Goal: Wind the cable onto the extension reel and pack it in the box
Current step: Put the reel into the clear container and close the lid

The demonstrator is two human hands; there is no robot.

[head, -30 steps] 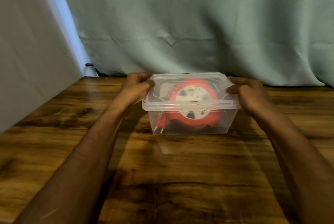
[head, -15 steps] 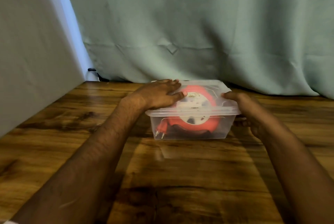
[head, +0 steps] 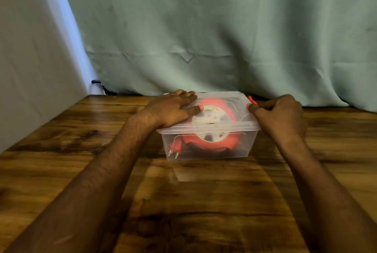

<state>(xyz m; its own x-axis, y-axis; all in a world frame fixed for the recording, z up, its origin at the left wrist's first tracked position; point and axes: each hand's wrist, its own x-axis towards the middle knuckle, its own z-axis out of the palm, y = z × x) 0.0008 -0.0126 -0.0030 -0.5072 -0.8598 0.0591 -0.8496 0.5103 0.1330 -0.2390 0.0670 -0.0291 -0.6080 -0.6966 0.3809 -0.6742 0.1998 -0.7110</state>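
A clear plastic box (head: pixel 208 153) stands on the wooden table near its far edge, with its clear lid (head: pixel 234 105) on top. Inside lies the red extension reel (head: pixel 230 142) with a white centre, cable wound on it. Its red two-pin plug (head: pixel 175 147) rests in the box's front left corner. My left hand (head: pixel 173 109) lies flat on the left part of the lid, fingers straight and pressing down. My right hand (head: pixel 281 116) is at the lid's right edge, fingers curled and thumb on the rim. A small red tab (head: pixel 252 100) shows just beyond its fingertips.
The wooden table (head: pixel 183 201) stretches toward me from the box. A green curtain (head: pixel 204 38) hangs right behind the box. A white panel (head: pixel 30 58) walls off the left side, and a black cable end (head: pixel 100 84) sits at the back left corner.
My left hand went from gripping the lid's left edge to lying flat on top of it. My right hand shifted up along the right edge. The box now sits farther from me.
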